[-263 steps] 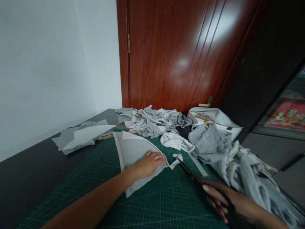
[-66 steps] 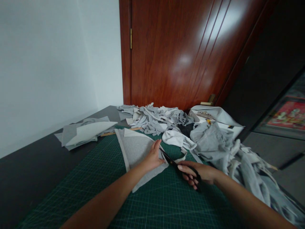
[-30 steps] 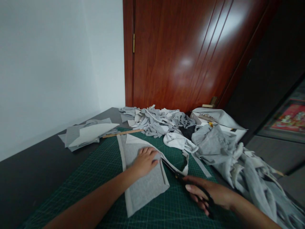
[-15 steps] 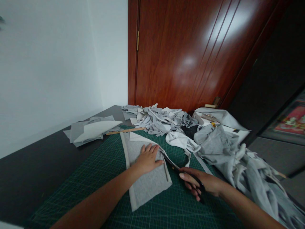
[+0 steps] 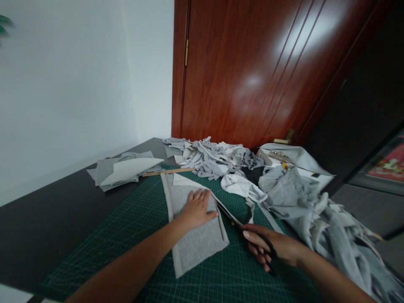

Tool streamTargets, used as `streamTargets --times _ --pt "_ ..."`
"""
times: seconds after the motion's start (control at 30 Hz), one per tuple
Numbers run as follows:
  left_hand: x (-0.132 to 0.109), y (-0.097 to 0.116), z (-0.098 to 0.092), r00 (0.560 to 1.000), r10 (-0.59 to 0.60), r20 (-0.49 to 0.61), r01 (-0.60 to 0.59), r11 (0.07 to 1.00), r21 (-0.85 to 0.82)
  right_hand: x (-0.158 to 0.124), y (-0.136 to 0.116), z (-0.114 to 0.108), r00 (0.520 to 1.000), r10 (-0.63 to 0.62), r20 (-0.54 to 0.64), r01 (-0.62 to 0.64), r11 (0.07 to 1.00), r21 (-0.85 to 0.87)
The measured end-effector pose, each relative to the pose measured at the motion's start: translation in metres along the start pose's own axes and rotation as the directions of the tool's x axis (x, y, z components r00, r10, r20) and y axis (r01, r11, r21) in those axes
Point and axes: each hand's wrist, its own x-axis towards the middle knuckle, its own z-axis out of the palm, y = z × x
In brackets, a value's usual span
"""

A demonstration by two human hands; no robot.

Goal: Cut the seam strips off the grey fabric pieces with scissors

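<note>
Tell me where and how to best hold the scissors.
Probably grip the scissors by the black handles, from the near right: they angle that way, inside the right hand, while the blades point away toward the left hand on the grey cloth.

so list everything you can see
Table: one, black, foreground
Gridded mat: one, green, on table
Folded fabric panel: one, grey, on mat
Metal scissors: one, black, at panel's edge
Narrow fabric strip: one, white, beside scissors
Heaped fabric scraps: uncountable, greyish, far end
Layered fabric stack: one, pale, table's left
Bunched cloth: one, white, near scraps
Crumpled fabric: uncountable, grey, right
Thin wooden strip: one, tan, beyond panel
Box: one, white, far right
Wooden door: one, reddish, behind
Wall: one, white, left
Cabinet: one, dark, right
Left hand: one, fingers on panel
Right hand: one, fingers holding scissors
</note>
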Motion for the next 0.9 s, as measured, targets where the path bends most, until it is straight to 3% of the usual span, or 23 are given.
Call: streamTargets --times 0.67,0.9 --pt "0.0 -0.002 0.006 0.999 -0.001 -0.05 0.0 1.0 -0.012 0.031 -0.024 -0.003 1.0 0.002 0.017 0.0 0.994 -0.111" --pt "0.0 -0.001 0.0 1.0 -0.012 -0.024 0.012 1.0 -0.009 0.027 -0.016 0.006 0.998 -0.02 -0.056 0.02 1.0 0.009"
